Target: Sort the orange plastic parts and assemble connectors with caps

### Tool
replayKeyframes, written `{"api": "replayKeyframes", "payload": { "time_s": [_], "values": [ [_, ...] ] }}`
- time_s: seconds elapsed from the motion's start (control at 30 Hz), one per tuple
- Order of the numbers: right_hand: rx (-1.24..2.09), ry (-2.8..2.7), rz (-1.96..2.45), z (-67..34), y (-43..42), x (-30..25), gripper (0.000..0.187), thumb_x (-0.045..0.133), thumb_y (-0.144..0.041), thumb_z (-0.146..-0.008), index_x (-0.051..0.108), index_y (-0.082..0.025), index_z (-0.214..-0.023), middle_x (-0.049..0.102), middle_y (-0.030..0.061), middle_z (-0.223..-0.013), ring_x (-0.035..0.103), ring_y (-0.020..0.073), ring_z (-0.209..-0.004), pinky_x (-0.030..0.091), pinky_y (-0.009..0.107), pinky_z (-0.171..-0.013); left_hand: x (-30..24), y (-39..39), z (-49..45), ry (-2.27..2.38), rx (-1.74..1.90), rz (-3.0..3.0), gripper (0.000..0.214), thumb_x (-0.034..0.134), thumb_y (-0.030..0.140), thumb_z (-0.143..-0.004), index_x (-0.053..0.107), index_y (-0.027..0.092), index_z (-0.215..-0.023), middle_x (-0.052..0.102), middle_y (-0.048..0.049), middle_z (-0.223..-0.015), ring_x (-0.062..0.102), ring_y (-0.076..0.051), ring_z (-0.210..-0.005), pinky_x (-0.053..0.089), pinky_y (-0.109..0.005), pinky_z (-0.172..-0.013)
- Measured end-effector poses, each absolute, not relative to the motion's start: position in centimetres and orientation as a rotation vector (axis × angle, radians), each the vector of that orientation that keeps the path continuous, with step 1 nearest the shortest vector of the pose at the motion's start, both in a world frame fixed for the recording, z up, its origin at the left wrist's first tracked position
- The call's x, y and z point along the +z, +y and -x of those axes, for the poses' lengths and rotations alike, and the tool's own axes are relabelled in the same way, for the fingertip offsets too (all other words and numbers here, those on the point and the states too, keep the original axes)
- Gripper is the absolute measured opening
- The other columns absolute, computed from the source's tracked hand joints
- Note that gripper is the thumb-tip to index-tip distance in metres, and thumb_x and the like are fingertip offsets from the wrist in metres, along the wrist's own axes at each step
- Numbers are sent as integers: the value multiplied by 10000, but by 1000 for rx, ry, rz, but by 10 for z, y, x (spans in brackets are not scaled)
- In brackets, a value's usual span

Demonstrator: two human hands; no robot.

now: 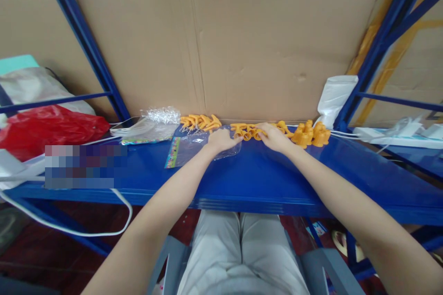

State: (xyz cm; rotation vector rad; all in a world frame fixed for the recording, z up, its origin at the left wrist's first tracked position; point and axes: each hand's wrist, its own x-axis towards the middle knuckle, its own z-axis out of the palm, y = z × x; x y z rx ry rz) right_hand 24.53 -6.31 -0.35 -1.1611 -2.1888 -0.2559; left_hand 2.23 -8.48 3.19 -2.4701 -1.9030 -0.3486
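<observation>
A row of small orange plastic pieces with round open ends [247,135] lies on the blue shelf top between my two hands. My left hand [219,142] is closed at the left end of this row, its thumb pointing right and its other fingers partly hidden. From the right, my right hand [275,137] pinches the other end between thumb and fingers. Under and beside my left hand lies a clear plastic bag [188,150] with a colourful printed strip. Behind it sits a pile of orange hook-shaped pieces [199,122] with thin metal chains.
Orange cup-shaped pieces [311,134] stand right of my right hand. More clear bags [152,129] lie at the left, near a red plastic bag [55,126]. A cardboard sheet [242,46] walls the back. A white power strip [391,137] is at the right.
</observation>
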Motion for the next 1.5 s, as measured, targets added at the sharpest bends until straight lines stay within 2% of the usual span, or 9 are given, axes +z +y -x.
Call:
{"api": "replayKeyframes", "payload": {
  "time_s": [0.13, 0.27, 0.43, 0.6, 0.8, 0.97, 1.17, 1.33, 1.5],
  "values": [
    [-181, -2429, 1010, -215, -75, -12, 330, 482, -162, -927, 688, -167, -1184, 693, 144, -1257, 628, 265, -1205, 471, 469, -1051, 26, -81, -19, -1919, -165, 2552, 793, 390, 794, -830, 724, 161, -1172, 706, -162, -1252, 650, -339, -1194, 517, -362, -952],
    [-94, -2558, 1041, -203, -84, -15, 271, 525, -191, -940, 707, -165, -1139, 735, 140, -1170, 685, 266, -1105, 520, 430, -978, 27, -82, -23, -1920, -68, 2583, 765, 474, 757, -807, 693, 169, -1246, 663, -155, -1333, 620, -347, -1243, 506, -359, -985],
    [-36, -2509, 1114, -208, -81, -17, 373, 603, -300, -929, 643, -158, -1271, 702, 153, -1255, 676, 290, -1146, 529, 448, -985, 25, -86, -27, -1926, -122, 2563, 645, 506, 692, -818, 717, 225, -1208, 683, -108, -1316, 635, -328, -1226, 503, -361, -1004],
    [13, -2507, 1085, -210, -78, -19, 423, 617, -368, -929, 629, -149, -1290, 699, 163, -1257, 679, 284, -1146, 528, 449, -1002, 19, -84, -28, -1933, -199, 2501, 561, 507, 614, -847, 733, 203, -1155, 711, -133, -1256, 657, -329, -1189, 526, -365, -969],
    [-20, -2504, 1092, -210, -80, -18, 519, 664, -450, -891, 624, -182, -1334, 681, 159, -1291, 662, 325, -1169, 522, 506, -1001, 18, -83, -30, -1936, -250, 2462, 583, 529, 658, -829, 734, 201, -1127, 722, -133, -1227, 673, -320, -1161, 539, -347, -937],
    [14, -2520, 1043, -209, -81, -18, 569, 641, -481, -901, 603, -169, -1376, 610, 164, -1392, 598, 321, -1267, 477, 507, -1067, 20, -82, -26, -1895, -182, 2485, 501, 603, 510, -834, 729, 138, -1146, 727, -171, -1197, 681, -309, -1145, 534, -314, -936],
    [-5, -2568, 1025, -209, -78, -21, 434, 583, -481, -941, 685, -241, -1289, 587, 104, -1434, 567, 299, -1307, 452, 485, -1101, 14, -73, -24, -1975, -255, 2414, 415, 593, 385, -845, 703, 202, -1201, 724, -131, -1220, 676, -275, -1160, 518, -304, -967],
    [-23, -2586, 1014, -209, -77, -23, 453, 521, -480, -973, 658, -229, -1325, 575, 111, -1446, 567, 288, -1307, 453, 488, -1095, 11, -69, -25, -1970, -307, 2381, 382, 568, 329, -862, 717, 179, -1180, 739, -146, -1173, 681, -274, -1147, 520, -319, -975],
    [-74, -2585, 1101, -206, -79, -21, 488, 478, -457, -991, 626, -172, -1358, 559, 145, -1457, 544, 299, -1329, 439, 479, -1106, 12, -70, -23, -1919, -244, 2402, 356, 515, 285, -894, 739, 120, -1116, 730, -170, -1182, 679, -268, -1146, 516, -286, -969]
  ]
}}
